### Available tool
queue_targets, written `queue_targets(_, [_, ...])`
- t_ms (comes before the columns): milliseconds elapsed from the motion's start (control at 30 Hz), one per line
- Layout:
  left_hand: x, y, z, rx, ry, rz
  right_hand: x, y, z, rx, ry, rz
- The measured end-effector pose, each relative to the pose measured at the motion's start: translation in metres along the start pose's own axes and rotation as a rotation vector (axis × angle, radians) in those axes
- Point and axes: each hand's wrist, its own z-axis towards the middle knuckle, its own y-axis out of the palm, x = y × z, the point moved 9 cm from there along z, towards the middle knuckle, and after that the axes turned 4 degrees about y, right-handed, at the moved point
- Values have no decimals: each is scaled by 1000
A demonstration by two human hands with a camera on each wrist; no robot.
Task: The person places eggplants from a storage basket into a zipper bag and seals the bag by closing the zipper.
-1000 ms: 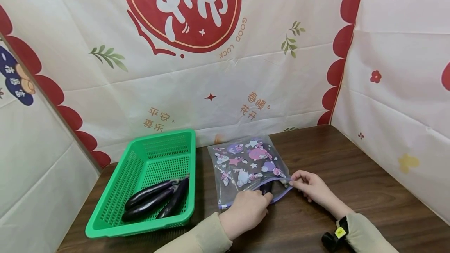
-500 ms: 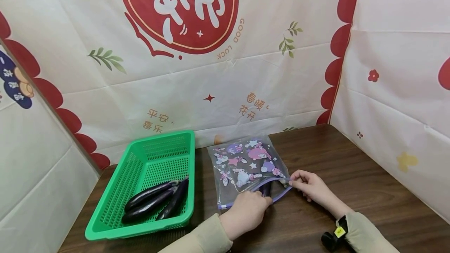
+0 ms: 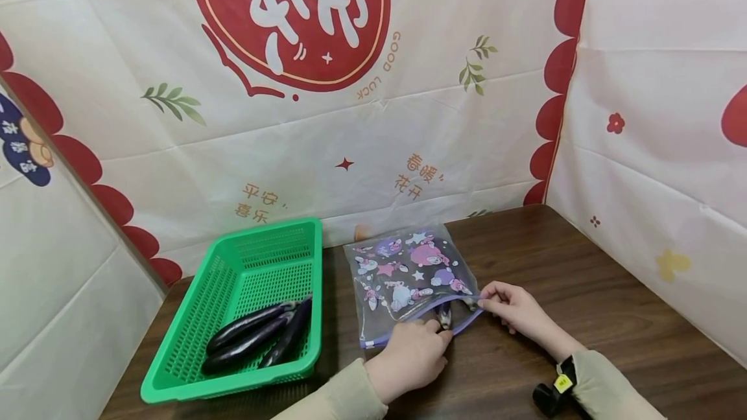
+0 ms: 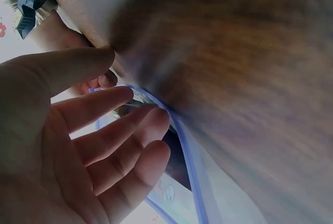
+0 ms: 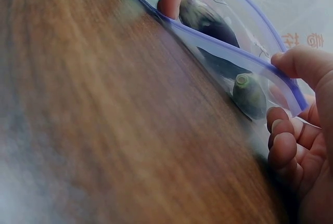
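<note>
A clear zip bag (image 3: 403, 271) with purple and pink cartoon prints lies on the table, its purple-edged mouth held apart toward me. Two eggplants are inside: one (image 3: 445, 314) shows its stem end at the opening, and the other eggplant (image 5: 248, 96) lies beside it near the right corner. My right hand (image 3: 516, 313) pinches that corner of the bag between thumb and fingers. At the mouth is my left hand (image 3: 411, 355), its fingertips by the first eggplant's stem. The left wrist view has this hand (image 4: 99, 146) with loosely extended fingers and the thumb apart.
A green perforated basket (image 3: 318, 316) stands to the left of the bag, with several eggplants (image 3: 251, 342) in its near part. A wood-grain table (image 3: 525, 245) carries everything. Printed cloth walls (image 3: 327, 122) rise behind and at both sides.
The first eggplant's stem end has come into sight at the bag's mouth as my left fingers loosened from it. My right hand keeps its pinch on the corner.
</note>
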Motion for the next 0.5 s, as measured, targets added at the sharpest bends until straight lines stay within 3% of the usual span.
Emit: queue_targets(500, [0, 1, 1, -4, 3, -10, 2, -1, 1, -3, 9, -9])
